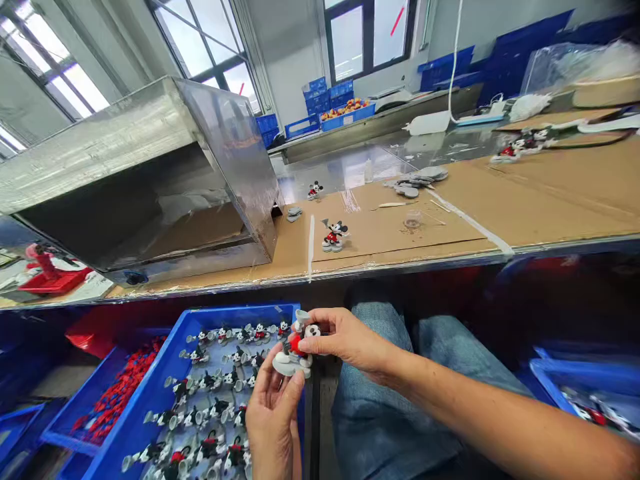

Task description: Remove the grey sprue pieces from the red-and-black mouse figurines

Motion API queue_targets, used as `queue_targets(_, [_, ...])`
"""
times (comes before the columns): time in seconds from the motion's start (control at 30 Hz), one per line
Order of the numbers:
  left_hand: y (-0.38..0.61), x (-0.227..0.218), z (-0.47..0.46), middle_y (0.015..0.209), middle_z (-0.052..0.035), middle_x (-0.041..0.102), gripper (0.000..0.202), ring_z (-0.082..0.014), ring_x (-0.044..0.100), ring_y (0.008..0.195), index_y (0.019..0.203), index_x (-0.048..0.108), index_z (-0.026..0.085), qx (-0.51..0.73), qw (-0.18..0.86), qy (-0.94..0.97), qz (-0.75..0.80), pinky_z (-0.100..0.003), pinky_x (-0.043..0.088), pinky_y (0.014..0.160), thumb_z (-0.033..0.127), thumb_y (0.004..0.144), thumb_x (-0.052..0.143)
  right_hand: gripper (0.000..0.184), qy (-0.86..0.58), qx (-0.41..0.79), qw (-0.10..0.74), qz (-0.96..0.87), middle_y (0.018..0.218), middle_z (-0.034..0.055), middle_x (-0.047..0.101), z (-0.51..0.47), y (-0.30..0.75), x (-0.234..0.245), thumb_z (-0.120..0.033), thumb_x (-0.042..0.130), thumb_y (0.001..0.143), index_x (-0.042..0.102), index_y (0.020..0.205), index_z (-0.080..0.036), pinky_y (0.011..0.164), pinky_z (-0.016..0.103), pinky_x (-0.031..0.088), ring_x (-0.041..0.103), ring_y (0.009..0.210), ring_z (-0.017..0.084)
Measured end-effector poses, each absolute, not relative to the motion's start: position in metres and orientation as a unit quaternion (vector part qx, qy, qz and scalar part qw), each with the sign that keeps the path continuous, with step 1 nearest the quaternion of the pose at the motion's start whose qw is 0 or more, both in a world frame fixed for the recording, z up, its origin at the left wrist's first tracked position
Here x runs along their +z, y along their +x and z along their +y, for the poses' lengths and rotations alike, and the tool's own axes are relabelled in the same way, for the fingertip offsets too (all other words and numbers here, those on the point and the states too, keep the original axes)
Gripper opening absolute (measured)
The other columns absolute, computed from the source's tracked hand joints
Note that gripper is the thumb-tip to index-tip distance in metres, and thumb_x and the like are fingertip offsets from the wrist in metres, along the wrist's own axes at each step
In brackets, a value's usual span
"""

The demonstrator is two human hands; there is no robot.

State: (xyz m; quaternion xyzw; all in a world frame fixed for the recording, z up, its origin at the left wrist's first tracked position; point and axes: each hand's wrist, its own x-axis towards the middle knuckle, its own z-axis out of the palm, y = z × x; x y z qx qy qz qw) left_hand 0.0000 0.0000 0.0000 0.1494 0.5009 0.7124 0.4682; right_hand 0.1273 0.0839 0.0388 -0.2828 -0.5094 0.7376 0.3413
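Observation:
Between my two hands is a mouse figurine (299, 345) with a red middle, a black-and-white head and a pale grey base. My left hand (277, 407) grips it from below by the base. My right hand (345, 340) pinches its upper body near the head from the right. Just left of and beneath them, a blue crate (187, 320) holds rows of similar mouse figurines, several partly hidden by my left hand. Another mouse figurine (333, 237) stands upright on the cardboard-covered bench, and a smaller-looking mouse figurine (315, 191) stands behind it.
A metal box hood (230, 167) with a dark opening occupies the bench's left. Grey flat pieces (420, 179) and a thin tool (395, 205) lie on the cardboard (550, 207). A bin of red parts (123, 390) sits lower left, another blue bin (555, 373) at right.

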Motion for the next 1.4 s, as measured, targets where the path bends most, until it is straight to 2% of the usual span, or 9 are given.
queue_targets(0.33, [-0.005, 0.008, -0.006, 0.100, -0.0125, 0.075, 0.039, -0.0237, 0.072, 0.089, 0.105, 0.073, 0.013, 0.661, 0.597, 0.158, 0.426, -0.030, 0.059, 0.081, 0.016, 0.067, 0.082, 0.021, -0.328, 0.757, 0.323, -0.463, 0.068, 0.0027, 0.068, 0.083, 0.123, 0.043, -0.030, 0.075, 0.071, 0.068, 0.080, -0.012, 0.063, 0.024, 0.043, 0.059, 0.063, 0.012])
queue_targets(0.4, [-0.006, 0.005, -0.003, 0.106, -0.0125, 0.074, 0.041, -0.0229, 0.071, 0.094, 0.108, 0.071, 0.014, 0.658, 0.588, 0.155, 0.444, -0.029, 0.057, 0.084, 0.017, 0.068, 0.082, 0.028, -0.336, 0.753, 0.318, -0.469, 0.075, 0.0033, 0.069, 0.085, 0.123, 0.041, -0.033, 0.076, 0.071, 0.069, 0.090, -0.014, 0.068, 0.026, 0.045, 0.060, 0.068, 0.013])
queue_targets(0.5, [-0.009, 0.000, -0.001, 0.117, -0.0105, 0.070, 0.048, -0.0233, 0.065, 0.110, 0.113, 0.068, 0.018, 0.664, 0.527, 0.164, 0.504, -0.027, 0.053, 0.093, 0.019, 0.068, 0.083, 0.048, -0.344, 0.646, 0.368, -0.573, 0.111, 0.0062, 0.067, 0.087, 0.125, 0.037, -0.033, 0.077, 0.072, 0.065, 0.116, -0.022, 0.089, 0.034, 0.046, 0.061, 0.098, 0.019])
queue_targets(0.57, [-0.011, -0.002, -0.001, 0.121, -0.0091, 0.069, 0.054, -0.0252, 0.061, 0.117, 0.116, 0.067, 0.020, 0.661, 0.496, 0.181, 0.533, -0.028, 0.051, 0.095, 0.022, 0.064, 0.086, 0.041, -0.339, 0.518, 0.398, -0.677, 0.132, 0.0055, 0.056, 0.090, 0.128, 0.036, -0.030, 0.074, 0.076, 0.066, 0.117, -0.027, 0.102, 0.038, 0.039, 0.053, 0.118, 0.021])
queue_targets(0.7, [-0.010, -0.004, -0.004, 0.113, -0.0078, 0.073, 0.060, -0.0239, 0.065, 0.110, 0.115, 0.069, 0.021, 0.650, 0.486, 0.211, 0.545, -0.023, 0.054, 0.088, 0.025, 0.059, 0.089, 0.014, -0.287, 0.364, 0.303, -0.832, 0.116, 0.0037, 0.067, 0.099, 0.133, 0.044, -0.025, 0.073, 0.080, 0.076, 0.093, -0.026, 0.102, 0.039, 0.037, 0.055, 0.114, 0.022])
queue_targets(0.87, [-0.006, 0.000, -0.006, 0.106, -0.0079, 0.075, 0.054, -0.0221, 0.069, 0.104, 0.107, 0.073, 0.020, 0.645, 0.504, 0.235, 0.524, -0.021, 0.054, 0.086, 0.024, 0.056, 0.090, 0.008, -0.262, 0.404, 0.199, -0.854, 0.077, 0.0003, 0.072, 0.106, 0.135, 0.051, -0.019, 0.071, 0.081, 0.077, 0.076, -0.019, 0.079, 0.025, 0.043, 0.063, 0.081, 0.015])
queue_targets(1.1, [-0.011, -0.009, -0.003, 0.104, -0.0118, 0.075, 0.052, -0.0215, 0.071, 0.095, 0.107, 0.073, 0.016, 0.630, 0.570, 0.204, 0.486, -0.022, 0.057, 0.078, 0.016, 0.057, 0.088, 0.004, -0.271, 0.488, 0.202, -0.804, 0.084, 0.0024, 0.071, 0.109, 0.133, 0.042, -0.016, 0.072, 0.076, 0.076, 0.077, -0.017, 0.074, 0.024, 0.045, 0.063, 0.083, 0.016])
queue_targets(1.23, [-0.019, -0.017, 0.003, 0.113, -0.0135, 0.072, 0.053, -0.0236, 0.070, 0.100, 0.114, 0.067, 0.015, 0.651, 0.584, 0.156, 0.460, -0.030, 0.058, 0.083, 0.013, 0.064, 0.084, 0.045, -0.338, 0.566, 0.320, -0.681, 0.111, 0.0071, 0.067, 0.109, 0.129, 0.042, -0.030, 0.074, 0.074, 0.065, 0.116, -0.019, 0.080, 0.028, 0.049, 0.063, 0.094, 0.018])
queue_targets(1.4, [-0.021, -0.019, 0.005, 0.111, -0.0119, 0.072, 0.062, -0.0228, 0.070, 0.098, 0.120, 0.060, 0.018, 0.678, 0.566, 0.127, 0.452, -0.027, 0.057, 0.085, 0.014, 0.064, 0.084, 0.041, -0.357, 0.645, 0.316, -0.597, 0.082, 0.0037, 0.066, 0.104, 0.124, 0.032, -0.032, 0.075, 0.071, 0.066, 0.106, -0.013, 0.071, 0.028, 0.047, 0.060, 0.076, 0.015])
